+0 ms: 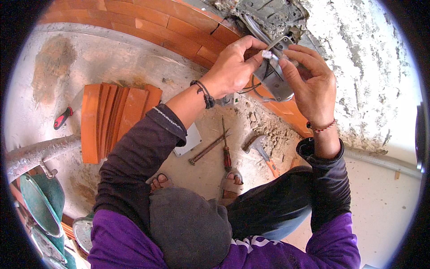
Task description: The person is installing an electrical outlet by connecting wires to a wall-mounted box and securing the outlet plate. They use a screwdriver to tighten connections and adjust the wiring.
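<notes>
My left hand (235,67), with a dark braided bracelet at the wrist, pinches a small whitish connector (267,54) between thumb and index finger. Close to it on the right, my right hand (316,83) has its thumb and fingers curled together; what lies between their tips is too small to make out. Both hands are at an open grey metal electrical box (275,85) by the broken wall. Thin dark wires (251,88) loop out of the box on its left side. Grey cables (253,28) come down from the wall opening above, and my fingers partly cover the box.
Orange brick tiles (121,114) stand stacked at left, near a red-and-black handled tool (63,119). On the dusty floor lie a screwdriver (226,154), a metal rod (208,148), a hammer (262,150) and a white plate (190,140). Green buckets (45,197) stand lower left.
</notes>
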Available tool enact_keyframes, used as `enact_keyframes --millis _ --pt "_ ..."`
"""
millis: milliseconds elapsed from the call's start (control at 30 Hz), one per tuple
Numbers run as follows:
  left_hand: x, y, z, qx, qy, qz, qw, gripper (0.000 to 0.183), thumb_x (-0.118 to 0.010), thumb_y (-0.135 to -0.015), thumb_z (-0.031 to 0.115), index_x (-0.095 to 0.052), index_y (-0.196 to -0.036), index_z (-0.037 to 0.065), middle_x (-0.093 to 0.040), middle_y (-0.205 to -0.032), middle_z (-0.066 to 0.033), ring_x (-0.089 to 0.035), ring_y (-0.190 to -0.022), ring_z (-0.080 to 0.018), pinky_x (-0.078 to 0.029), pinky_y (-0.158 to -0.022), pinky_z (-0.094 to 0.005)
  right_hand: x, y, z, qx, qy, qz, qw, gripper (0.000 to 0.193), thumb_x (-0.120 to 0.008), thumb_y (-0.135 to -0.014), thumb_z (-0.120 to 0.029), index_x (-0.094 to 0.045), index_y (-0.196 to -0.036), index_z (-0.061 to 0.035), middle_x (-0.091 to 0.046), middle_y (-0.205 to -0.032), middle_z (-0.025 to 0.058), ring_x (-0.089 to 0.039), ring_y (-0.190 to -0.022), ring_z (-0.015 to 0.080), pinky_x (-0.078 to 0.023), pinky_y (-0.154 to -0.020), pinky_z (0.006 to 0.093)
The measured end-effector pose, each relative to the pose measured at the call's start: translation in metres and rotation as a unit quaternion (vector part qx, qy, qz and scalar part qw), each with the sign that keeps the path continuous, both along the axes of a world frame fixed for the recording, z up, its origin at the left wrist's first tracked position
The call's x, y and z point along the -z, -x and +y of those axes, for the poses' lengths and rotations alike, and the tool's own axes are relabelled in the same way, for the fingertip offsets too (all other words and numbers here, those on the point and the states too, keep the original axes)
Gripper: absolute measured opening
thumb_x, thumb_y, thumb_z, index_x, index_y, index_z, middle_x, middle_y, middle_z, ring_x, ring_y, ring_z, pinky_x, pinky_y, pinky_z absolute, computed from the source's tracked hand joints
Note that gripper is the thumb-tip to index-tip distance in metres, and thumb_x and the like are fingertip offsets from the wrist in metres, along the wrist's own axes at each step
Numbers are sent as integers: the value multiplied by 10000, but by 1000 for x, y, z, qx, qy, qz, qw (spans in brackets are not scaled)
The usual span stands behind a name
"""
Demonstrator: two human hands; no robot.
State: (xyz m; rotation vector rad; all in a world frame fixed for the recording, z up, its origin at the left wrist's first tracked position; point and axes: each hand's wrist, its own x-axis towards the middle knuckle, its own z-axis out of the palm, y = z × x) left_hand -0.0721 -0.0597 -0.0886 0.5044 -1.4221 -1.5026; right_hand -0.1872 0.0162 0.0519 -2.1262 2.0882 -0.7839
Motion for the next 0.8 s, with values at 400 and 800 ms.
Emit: enact_keyframes --millis 400,800 --pt "-8 2 5 -13 -27 -3 1000 264 -548 -974 128 -560 -1224 42 -616 -1076 -39 -560 -992 -114 -456 -893 -289 10 7 4 -21 46 -15 999 181 -688 -860 -128 -738 -985 -7 -722 -977 164 -705 -779 203 -550 -693 309" --pt "-9 1 -10 231 -165 166 944 477 -574 -970 165 -449 -1419 65 -572 -1286 -26 -523 -1166 -102 -416 -1006 -270 15 11 4 76 -27 -206 975 231 -608 -893 -150 -721 -1025 2 -728 -808 108 -688 -734 160 -539 -694 306"
